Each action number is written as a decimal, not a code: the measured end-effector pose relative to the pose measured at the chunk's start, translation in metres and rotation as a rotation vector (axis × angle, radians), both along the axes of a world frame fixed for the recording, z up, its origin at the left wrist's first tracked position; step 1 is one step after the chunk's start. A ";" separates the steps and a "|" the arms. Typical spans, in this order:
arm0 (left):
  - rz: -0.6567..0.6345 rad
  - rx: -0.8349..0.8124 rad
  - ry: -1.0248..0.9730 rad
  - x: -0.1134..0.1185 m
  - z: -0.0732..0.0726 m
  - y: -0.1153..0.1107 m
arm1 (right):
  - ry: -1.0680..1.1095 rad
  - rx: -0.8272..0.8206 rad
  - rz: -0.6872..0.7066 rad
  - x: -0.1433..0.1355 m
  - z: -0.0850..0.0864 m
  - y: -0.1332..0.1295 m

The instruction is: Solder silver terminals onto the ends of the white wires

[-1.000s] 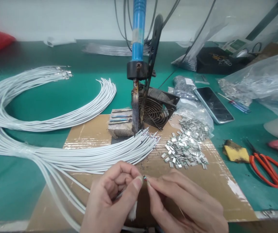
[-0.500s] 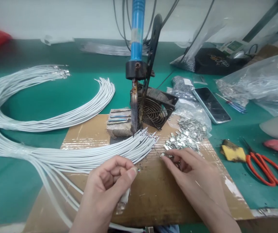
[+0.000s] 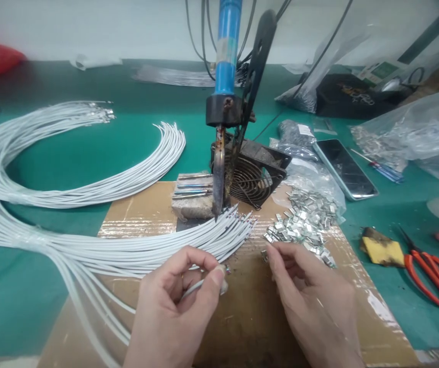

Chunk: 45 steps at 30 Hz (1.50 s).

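My left hand (image 3: 183, 301) is closed around a white cable (image 3: 193, 290), whose end sticks out past the thumb and forefinger with tiny coloured wires. My right hand (image 3: 309, 299) pinches a small metal connector (image 3: 265, 255), mostly hidden at its fingertips. Just behind it lies a pile of silvery connectors (image 3: 299, 225). A bundle of white cables (image 3: 146, 250) stretches from the left, its tips lying behind my left hand. Above those tips, a blue soldering iron (image 3: 227, 66) points downward on a stand.
Brown cardboard (image 3: 242, 322) covers the work area. Behind the iron stands a small fan (image 3: 252, 179). At the right are a phone (image 3: 345, 168), a yellow sponge (image 3: 382, 248) and red-handled scissors (image 3: 430, 276). Another cable bundle (image 3: 127, 186) curves at the left.
The view has shifted slightly, moving the scene rightward. My right hand has drawn back a little from the connector pile, and more of the white cable shows in my left hand.
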<state>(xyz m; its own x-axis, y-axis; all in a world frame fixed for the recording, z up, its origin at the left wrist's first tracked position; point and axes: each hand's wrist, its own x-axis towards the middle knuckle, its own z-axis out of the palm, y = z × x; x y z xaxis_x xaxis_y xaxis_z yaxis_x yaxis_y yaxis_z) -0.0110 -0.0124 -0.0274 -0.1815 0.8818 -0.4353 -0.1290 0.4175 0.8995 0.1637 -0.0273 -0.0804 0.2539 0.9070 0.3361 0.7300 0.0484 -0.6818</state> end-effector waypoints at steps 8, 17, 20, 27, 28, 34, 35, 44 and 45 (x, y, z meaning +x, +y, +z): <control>-0.025 0.045 0.087 0.003 0.002 0.001 | 0.775 -0.110 -0.020 -0.039 0.026 -0.006; -0.050 0.080 0.073 0.003 0.005 0.001 | 0.755 -0.117 0.079 -0.040 0.029 -0.001; -0.089 0.097 0.078 -0.002 0.003 0.002 | 0.742 -0.117 0.094 -0.038 0.028 -0.002; -0.119 0.111 0.097 -0.003 0.001 0.003 | 0.758 -0.118 0.062 -0.040 0.030 -0.003; -0.081 0.113 0.097 0.000 0.002 0.002 | 0.773 -0.121 0.051 -0.041 0.030 -0.003; -0.042 0.110 0.104 0.006 0.004 0.001 | 0.768 -0.128 0.078 -0.042 0.029 -0.003; -0.043 0.106 0.108 0.006 0.004 0.001 | 0.736 -0.116 0.077 -0.043 0.028 -0.004; -0.026 0.092 0.165 0.007 0.003 0.006 | 0.498 -0.256 -0.072 -0.052 0.037 -0.016; -0.022 0.091 0.165 0.006 0.002 0.007 | 0.522 -0.262 -0.057 -0.053 0.038 -0.015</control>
